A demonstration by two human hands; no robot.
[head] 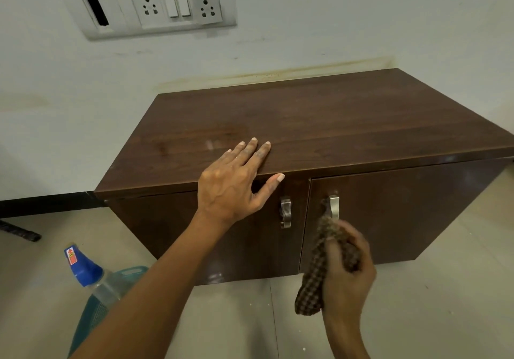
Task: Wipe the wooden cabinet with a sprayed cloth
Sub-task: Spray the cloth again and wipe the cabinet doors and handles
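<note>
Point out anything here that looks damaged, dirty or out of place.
The wall switch plate is damaged: a slot at its left end and another above the right socket gape open and black. A brownish stain line runs along the wall just behind the cabinet top. The cabinet itself looks intact.

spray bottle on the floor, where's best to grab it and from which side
Probably by the clear neck just under the blue cap of the spray bottle, coming from above: it tilts upward, and the left arm covers its lower body.
</note>
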